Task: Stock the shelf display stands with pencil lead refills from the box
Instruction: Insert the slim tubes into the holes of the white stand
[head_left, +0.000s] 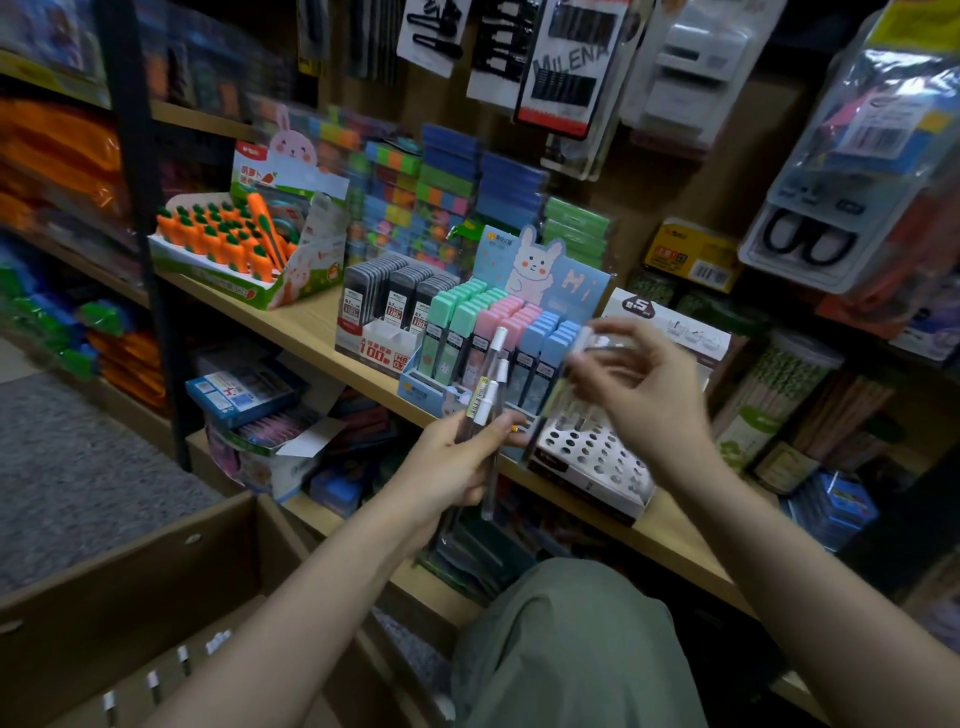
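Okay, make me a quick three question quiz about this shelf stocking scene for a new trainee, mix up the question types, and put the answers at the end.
1. True or false: the left hand holds several clear tubes with white caps.
2. Multiple choice: the perforated white stand with round holes sits (A) on the floor, (B) on the wooden shelf, right of the bunny display, (C) inside the cardboard box.
3. Fill in: the orange items in the leftmost display box are shaped like ____.

Key: 1 true; 2 B; 3 carrots.
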